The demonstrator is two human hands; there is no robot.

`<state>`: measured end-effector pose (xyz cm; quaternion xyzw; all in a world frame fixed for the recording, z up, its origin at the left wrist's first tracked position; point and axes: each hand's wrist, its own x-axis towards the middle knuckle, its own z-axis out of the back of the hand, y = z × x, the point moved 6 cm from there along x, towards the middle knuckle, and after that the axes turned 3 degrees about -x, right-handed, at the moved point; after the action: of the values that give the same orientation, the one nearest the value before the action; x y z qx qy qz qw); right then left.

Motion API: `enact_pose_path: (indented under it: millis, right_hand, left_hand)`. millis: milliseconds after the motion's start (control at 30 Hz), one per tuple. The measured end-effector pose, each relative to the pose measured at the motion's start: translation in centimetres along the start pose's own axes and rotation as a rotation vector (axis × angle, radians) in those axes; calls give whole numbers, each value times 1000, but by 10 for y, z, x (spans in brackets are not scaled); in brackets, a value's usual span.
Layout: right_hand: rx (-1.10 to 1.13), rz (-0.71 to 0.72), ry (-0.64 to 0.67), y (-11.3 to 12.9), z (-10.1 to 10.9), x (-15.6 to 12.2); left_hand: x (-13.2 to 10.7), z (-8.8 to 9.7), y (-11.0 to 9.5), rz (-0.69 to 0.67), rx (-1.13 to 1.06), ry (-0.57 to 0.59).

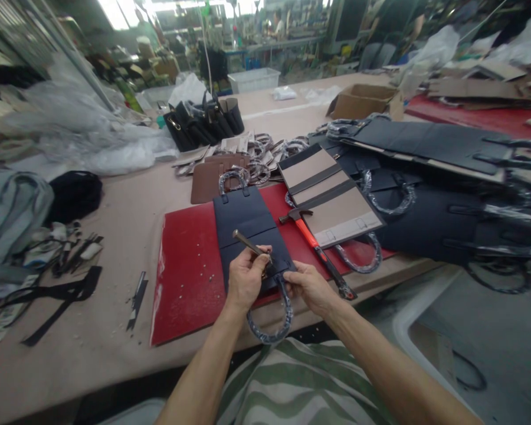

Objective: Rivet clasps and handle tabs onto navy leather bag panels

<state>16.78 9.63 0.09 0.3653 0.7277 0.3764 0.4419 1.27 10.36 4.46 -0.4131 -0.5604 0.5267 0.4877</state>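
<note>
A dark navy bag panel point(248, 218) lies flat on a red board point(186, 277), with a plastic-wrapped handle at each end. My left hand point(246, 274) is closed around a metal rod-shaped tool point(244, 239), which slants over the panel's near half. The tool's lower tip is partly hidden by my fingers. At the panel's near right corner, my right hand point(308, 284) pinches the edge beside the base of the near handle point(269, 339). That handle hangs toward me over the table edge. To the right of the panel rests a hammer point(310, 236) with an orange and black grip.
A beige-lined panel point(331, 195) lies under the hammer's right side. Stacked navy panels point(433, 218) fill the right. Brown panels point(203, 182) and black bags point(203, 124) stand behind. Loose tools point(75, 254) and black straps point(66, 295) lie left. A cardboard box point(363, 101) sits farther back.
</note>
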Motion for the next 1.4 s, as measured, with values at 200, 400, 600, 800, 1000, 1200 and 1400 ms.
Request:
enact_pose_path:
  millis: [200, 400, 600, 800, 1000, 1200, 1400]
  right_hand:
    - [-32, 11, -10, -4, 0, 7]
    - [-42, 19, -27, -6, 1, 9]
    - [2, 31, 46, -5, 0, 9]
    - [32, 13, 99, -8, 1, 12]
    - [7, 17, 121, -6, 1, 13]
    - [8, 17, 119, -4, 0, 14]
    - [17, 14, 107, -7, 1, 13]
  left_hand:
    - [2, -6, 13, 115, -31, 20]
    - [3, 0, 15, 125, -169, -7]
    - [4, 3, 24, 117, -326, 1]
    - [-1, 2, 21, 100, -384, 29]
    - [-6, 4, 17, 79, -209, 60]
    - [-5, 2, 15, 80, -134, 73]
    - [-6, 2, 7, 33, 8, 52]
